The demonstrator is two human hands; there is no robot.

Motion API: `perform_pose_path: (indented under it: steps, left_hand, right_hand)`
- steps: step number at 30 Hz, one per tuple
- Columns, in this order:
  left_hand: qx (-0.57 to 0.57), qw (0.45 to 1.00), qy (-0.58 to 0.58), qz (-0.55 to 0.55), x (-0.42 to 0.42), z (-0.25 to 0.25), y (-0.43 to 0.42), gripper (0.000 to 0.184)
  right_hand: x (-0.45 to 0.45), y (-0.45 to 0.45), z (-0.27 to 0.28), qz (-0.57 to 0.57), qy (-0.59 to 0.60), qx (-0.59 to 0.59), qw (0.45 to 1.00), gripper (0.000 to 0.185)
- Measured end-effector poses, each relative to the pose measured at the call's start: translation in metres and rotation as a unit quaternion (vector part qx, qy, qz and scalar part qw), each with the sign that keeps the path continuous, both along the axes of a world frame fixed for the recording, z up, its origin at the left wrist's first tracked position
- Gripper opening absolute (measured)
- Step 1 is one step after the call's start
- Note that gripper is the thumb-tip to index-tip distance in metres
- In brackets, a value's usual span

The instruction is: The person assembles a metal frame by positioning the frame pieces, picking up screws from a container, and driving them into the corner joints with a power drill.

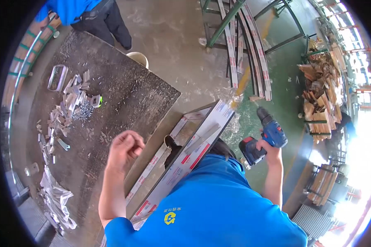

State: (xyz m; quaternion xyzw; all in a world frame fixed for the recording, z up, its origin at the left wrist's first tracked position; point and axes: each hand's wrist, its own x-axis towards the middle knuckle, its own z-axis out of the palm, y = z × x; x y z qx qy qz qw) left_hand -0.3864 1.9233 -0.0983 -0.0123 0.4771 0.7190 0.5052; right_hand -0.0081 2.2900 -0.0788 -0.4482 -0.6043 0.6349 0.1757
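My right hand [264,146] grips a blue and black cordless drill [273,131] by its handle, with the chuck pointing up and away from me. My left hand [126,147] is raised over the near edge of the worktable, its fingers curled closed; whatever they hold, if anything, is hidden. Between my arms and against my body stands a long frame [196,144] of profiles wrapped in white film with red labels. A pile of small screws [83,111] lies on the table beyond my left hand, among loose metal pieces [70,99].
The dark worktable [127,90] is strewn with shavings. It also bears a clear tray [57,78] and crumpled plastic film [55,197]. Another person [99,18] stands at its far side near a pale bucket [138,59]. Long profiles [255,53] rest on a green rack [224,24]; scrap wood [319,94] is stacked right.
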Motion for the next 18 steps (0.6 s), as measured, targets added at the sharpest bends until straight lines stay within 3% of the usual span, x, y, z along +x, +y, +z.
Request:
perform_pose_path:
  steps: [2, 4, 5, 7, 8, 11, 15, 18]
  left_hand:
    - [-0.003, 0.999, -0.004, -0.042, 0.029, 0.013, 0.029, 0.018]
    - [0.007, 0.999, -0.013, -0.038, 0.062, 0.029, 0.067, 0.018]
    - [0.013, 0.999, -0.013, -0.042, 0.076, 0.035, 0.085, 0.018]
    - [0.014, 0.999, 0.003, -0.051, 0.102, 0.047, 0.122, 0.019]
    - [0.021, 0.999, 0.005, -0.045, 0.114, 0.050, 0.140, 0.020]
    - [0.028, 0.999, 0.014, -0.005, 0.146, 0.048, 0.187, 0.025]
    - [-0.001, 0.996, -0.016, 0.093, 0.183, 0.046, 0.233, 0.023]
    - [-0.026, 0.993, -0.025, 0.109, 0.205, 0.059, 0.260, 0.024]
  right_hand:
    - [-0.003, 0.019, 0.024, 0.109, 0.060, -0.030, 0.992, 0.056]
    - [0.006, 0.049, 0.031, 0.230, 0.037, 0.005, 0.972, 0.056]
    - [-0.006, 0.052, 0.035, 0.242, 0.075, 0.130, 0.959, 0.033]
    - [-0.025, 0.081, 0.059, 0.377, 0.107, 0.057, 0.918, 0.037]
    - [-0.031, 0.104, 0.047, 0.466, 0.140, 0.051, 0.872, 0.040]
    - [-0.050, 0.142, 0.055, 0.557, 0.170, 0.060, 0.810, 0.046]
    - [-0.051, 0.183, 0.039, 0.582, 0.163, -0.021, 0.796, 0.049]
    - [-0.056, 0.208, 0.023, 0.597, 0.217, 0.015, 0.772, 0.051]
